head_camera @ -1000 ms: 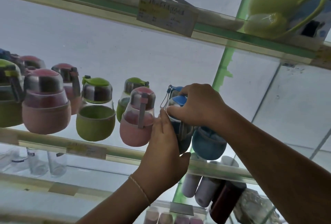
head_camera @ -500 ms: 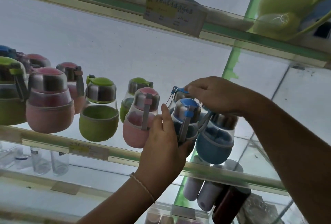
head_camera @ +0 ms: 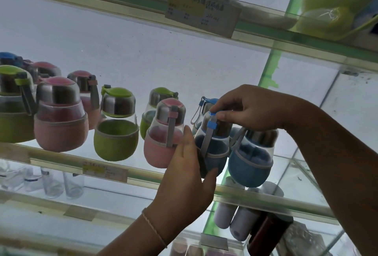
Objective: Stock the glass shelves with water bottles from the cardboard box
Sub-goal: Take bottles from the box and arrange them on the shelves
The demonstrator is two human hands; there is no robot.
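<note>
Head view: a dark blue bottle is held on the glass shelf, cupped at its sleeve by the left hand and pinched at the cap by the right hand. Glass above the soft sleeve is judged fragile, so the sleeved base is best gripped.

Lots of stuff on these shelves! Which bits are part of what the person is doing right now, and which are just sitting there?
Part of the job:
- dark blue bottle, held by the left hand, its cap pinched by the right hand
- glass shelf it goes on
- bottles already placed: pink bottle, light blue bottle, green bottle

Just sitting there:
- price label
- yellow-green teapot
- clear glasses below
</note>
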